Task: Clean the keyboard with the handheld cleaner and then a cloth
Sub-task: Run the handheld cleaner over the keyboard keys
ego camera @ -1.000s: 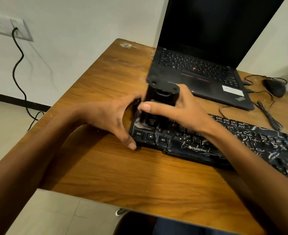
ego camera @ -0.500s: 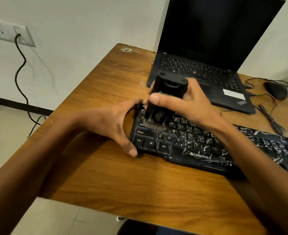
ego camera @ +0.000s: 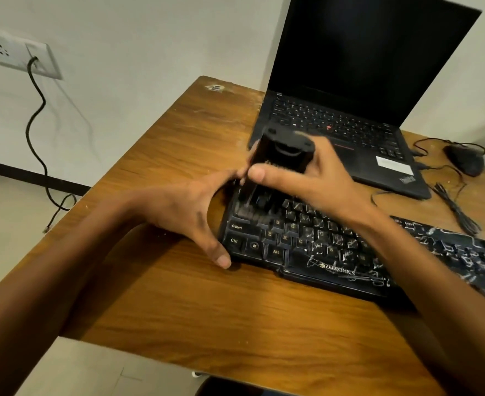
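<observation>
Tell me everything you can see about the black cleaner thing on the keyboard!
The handheld cleaner is a black, boxy tool that looks like plastic, with a round hollow near its top. It stands nearly upright, with its blurred lower end down at the keys at the left end of the keyboard. The right hand grips its middle, thumb across the front. The left hand braces the keyboard's edge beside it; whether it touches the cleaner is unclear.

Scuffed wood-grain table (ego camera: 178, 295), glossy black plastic keyboard (ego camera: 301, 252), matt black laptop (ego camera: 364, 155)
</observation>
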Tool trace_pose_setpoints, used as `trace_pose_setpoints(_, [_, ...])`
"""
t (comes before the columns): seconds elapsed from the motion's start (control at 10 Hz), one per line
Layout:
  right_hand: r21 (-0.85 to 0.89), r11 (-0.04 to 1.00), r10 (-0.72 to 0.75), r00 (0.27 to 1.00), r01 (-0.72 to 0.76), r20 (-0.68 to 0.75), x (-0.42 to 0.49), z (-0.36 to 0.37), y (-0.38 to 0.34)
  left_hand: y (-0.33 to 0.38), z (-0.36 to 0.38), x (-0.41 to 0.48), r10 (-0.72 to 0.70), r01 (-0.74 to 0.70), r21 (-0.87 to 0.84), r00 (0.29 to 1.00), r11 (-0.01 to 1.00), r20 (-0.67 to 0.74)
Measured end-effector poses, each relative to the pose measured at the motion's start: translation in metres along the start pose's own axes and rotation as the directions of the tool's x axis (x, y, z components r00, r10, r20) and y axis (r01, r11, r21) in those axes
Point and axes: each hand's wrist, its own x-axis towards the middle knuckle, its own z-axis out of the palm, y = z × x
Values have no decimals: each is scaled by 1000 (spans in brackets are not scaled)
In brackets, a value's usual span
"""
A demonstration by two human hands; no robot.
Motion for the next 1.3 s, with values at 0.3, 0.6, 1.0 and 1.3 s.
trace_pose_setpoints(0.3, [-254,962,-109,993,97,-35,-5,-12,-2,-11,2,11,-5,4,-44,1000,999,-7])
trace_pose_setpoints(0.6, [-226,974,66,982,-24,179,-10,-11,3,-14,3,24,-46,39,-209,999,977,-29])
trace_pose_setpoints(1.0, [-301,953,77,980,-19,182,2,-14,0,-17,3,24,-8,-4,-205,998,979,-59])
trace_pose_setpoints(1.3, [-170,985,28,998,-18,54,13,-12,2,-2,19,-6,139,-41,222,884,974,-446])
